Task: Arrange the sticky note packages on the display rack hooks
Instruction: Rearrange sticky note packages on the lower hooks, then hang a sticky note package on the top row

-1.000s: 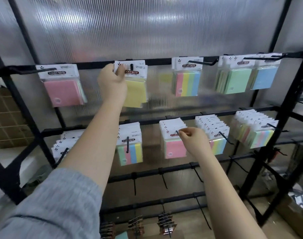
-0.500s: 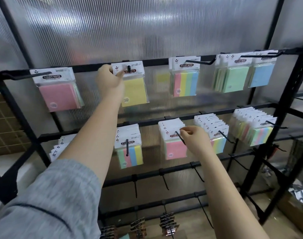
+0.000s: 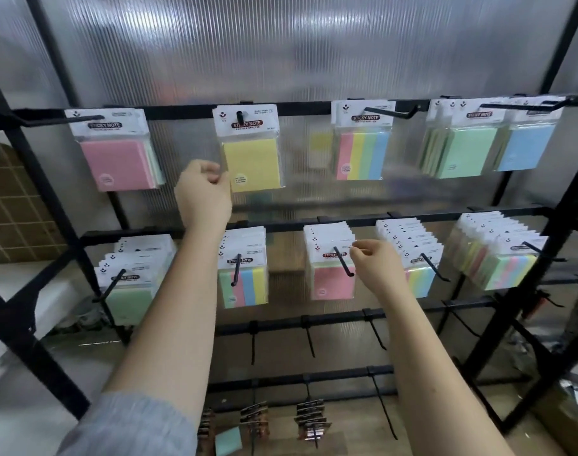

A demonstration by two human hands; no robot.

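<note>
A black metal display rack [image 3: 314, 108] of square bars stands before a ribbed, translucent plastic wall panel [image 3: 281, 44]. Flat square sticky note packages in glossy clear sleeves with white card headers hang from its thin black rod hooks. On the top bar hang a pink package [image 3: 116, 153], a yellow package [image 3: 251, 149], a striped multicolour package [image 3: 361, 141], and green and blue ones [image 3: 478, 139]. The left hand [image 3: 203, 192] is raised just beside the yellow package's lower left edge, fingers curled in loosely; whether it touches the sleeve is unclear. On the second bar, the right hand [image 3: 376, 264] pinches thumb to fingertips at the right edge of the white header of the pink package stack [image 3: 330, 261], next to its slanted hook [image 3: 343, 261]. Lower bars carry bare hooks.
</note>
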